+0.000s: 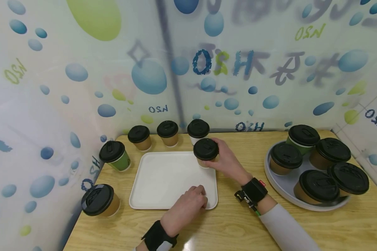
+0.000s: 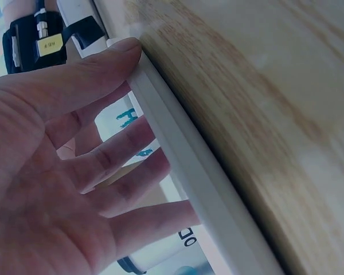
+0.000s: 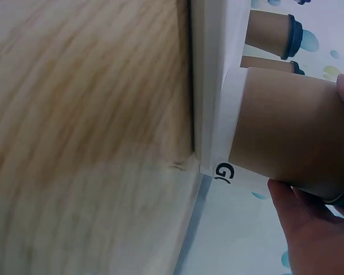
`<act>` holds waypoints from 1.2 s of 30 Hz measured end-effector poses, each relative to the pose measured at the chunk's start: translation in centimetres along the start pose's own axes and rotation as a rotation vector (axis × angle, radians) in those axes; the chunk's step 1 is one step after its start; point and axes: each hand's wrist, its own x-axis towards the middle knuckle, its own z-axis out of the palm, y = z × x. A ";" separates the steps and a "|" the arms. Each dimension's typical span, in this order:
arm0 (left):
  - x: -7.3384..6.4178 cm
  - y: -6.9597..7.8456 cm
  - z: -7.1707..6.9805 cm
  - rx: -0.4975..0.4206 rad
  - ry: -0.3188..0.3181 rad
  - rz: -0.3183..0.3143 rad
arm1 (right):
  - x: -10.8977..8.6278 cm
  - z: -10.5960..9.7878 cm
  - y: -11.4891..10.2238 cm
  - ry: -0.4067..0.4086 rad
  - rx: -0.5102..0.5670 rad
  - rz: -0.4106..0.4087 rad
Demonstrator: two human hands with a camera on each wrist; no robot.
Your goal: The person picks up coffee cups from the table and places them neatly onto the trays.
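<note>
Sheeting [image 1: 37, 115] with blue and green spots closes off the left side and back of the wooden table [image 1: 232, 226]. At the table's left edge, nearest the person, stands a front cup [image 1: 110, 205], brown with a black lid. Behind it is a green cup [image 1: 120, 162], its lid black too. Farther right along the back come a first brown cup [image 1: 143, 142] and a second brown cup [image 1: 170, 139], lidded and near each other.

Before them the white tray [image 1: 163, 181] lies flat. The left hand [image 1: 186, 207] is at its near edge, toward the right corner: thumb touching the rim, fingers loosely spread over it. Past the tray's far edge stands a white cup [image 1: 198, 129], partly hidden by the held cup [image 1: 206, 150]. The right hand [image 1: 228, 161] grips that held cup, brown under a black lid, by its side, at the tray's far right corner; whether its base touches the tray cannot be told. A black band [image 1: 254, 191] circles the right wrist.

Farthest right, a round tray [image 1: 271, 177] carries five cups [image 1: 286, 158], close together: one green at the back, four brown.
</note>
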 end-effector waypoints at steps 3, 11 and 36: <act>0.0 0.0 -0.1 -0.008 -0.010 -0.007 | 0.2 0.3 0.1 -0.018 -0.005 -0.012; 0.1 0.1 -0.1 -0.005 -0.013 -0.008 | 0.2 0.4 0.2 -0.032 -0.009 -0.006; 0.1 -6.5 -4.1 -0.248 0.207 -0.124 | -3.3 0.5 0.5 -0.235 -0.401 0.147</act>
